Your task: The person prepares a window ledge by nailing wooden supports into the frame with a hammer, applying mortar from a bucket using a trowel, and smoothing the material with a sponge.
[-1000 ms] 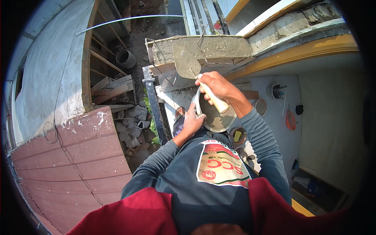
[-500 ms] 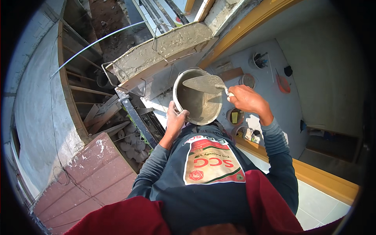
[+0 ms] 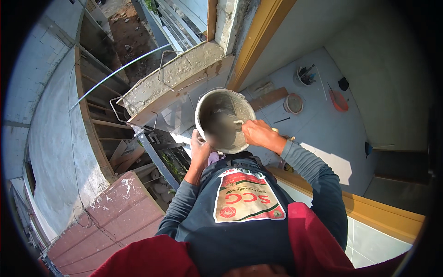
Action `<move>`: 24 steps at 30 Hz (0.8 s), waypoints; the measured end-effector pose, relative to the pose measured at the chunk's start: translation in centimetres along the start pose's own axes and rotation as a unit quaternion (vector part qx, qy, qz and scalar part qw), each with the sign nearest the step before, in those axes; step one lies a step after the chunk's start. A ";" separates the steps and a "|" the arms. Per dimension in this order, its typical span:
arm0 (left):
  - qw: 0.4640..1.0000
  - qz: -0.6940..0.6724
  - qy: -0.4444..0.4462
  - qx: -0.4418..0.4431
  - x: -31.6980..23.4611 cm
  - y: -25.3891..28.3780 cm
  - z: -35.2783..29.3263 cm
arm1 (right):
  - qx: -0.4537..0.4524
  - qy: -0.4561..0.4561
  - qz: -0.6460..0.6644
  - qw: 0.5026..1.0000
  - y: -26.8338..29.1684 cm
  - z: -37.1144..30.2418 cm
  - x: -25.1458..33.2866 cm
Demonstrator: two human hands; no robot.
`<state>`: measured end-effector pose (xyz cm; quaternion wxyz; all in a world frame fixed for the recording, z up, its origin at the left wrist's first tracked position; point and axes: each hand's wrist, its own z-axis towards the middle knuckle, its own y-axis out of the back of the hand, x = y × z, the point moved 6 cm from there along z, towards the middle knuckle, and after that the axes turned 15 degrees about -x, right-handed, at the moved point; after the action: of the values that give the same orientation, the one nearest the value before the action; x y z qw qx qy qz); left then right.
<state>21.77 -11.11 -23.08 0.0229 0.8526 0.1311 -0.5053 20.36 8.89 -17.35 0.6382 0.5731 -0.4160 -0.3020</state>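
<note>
In front of my chest, a mortar-smeared bucket (image 3: pixel 200 111) is tilted with its mouth facing up toward me. My left hand (image 3: pixel 200 151) grips its rim on the near left side, fingers closed. My right hand (image 3: pixel 262 135) is at the right rim, closed around the handle of a trowel (image 3: pixel 238 122). The trowel's blade is down inside the bucket, where it is blurred and hard to make out. Grey residue coats the bucket's inner wall. Just beyond the bucket runs a ledge topped with rough mortar (image 3: pixel 184 71), with bent wire loops sticking out of it.
Below right, the tiled floor carries a pail of tools (image 3: pixel 300 81), a round tub of grey material (image 3: pixel 293 103), an orange bowl (image 3: pixel 340 102) and a wooden board (image 3: pixel 269 98). A yellow frame (image 3: pixel 258 41) borders the opening. Reddish boards (image 3: pixel 108 219) and a pale blue pipe (image 3: pixel 120 69) are at left.
My right hand has lowered the trowel from above the bucket's mouth into it, moving left and down. The bucket has shifted slightly left, and the view has turned a little.
</note>
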 end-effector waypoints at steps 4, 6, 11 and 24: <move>1.000 -0.019 0.002 -0.020 -1.9 -2.2 -2.4 | -0.173 -0.008 -0.066 0.983 2.2 -0.5 -3.1; 1.000 -0.020 -0.007 -0.022 -1.9 -2.7 -2.7 | -0.141 0.005 -0.045 0.989 -0.2 0.2 -3.3; 0.997 -0.068 0.007 -0.042 -1.8 -4.4 -4.2 | -0.126 0.067 0.074 0.987 1.9 -2.5 -2.9; 0.996 -0.038 -0.002 -0.085 -2.3 -3.8 -6.1 | 0.026 0.017 0.044 0.999 -1.6 -1.0 -5.4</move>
<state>25.01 -6.88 -17.73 0.0762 0.8411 0.2062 -0.4942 18.80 13.80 -19.95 0.6426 0.5759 -0.4377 -0.2526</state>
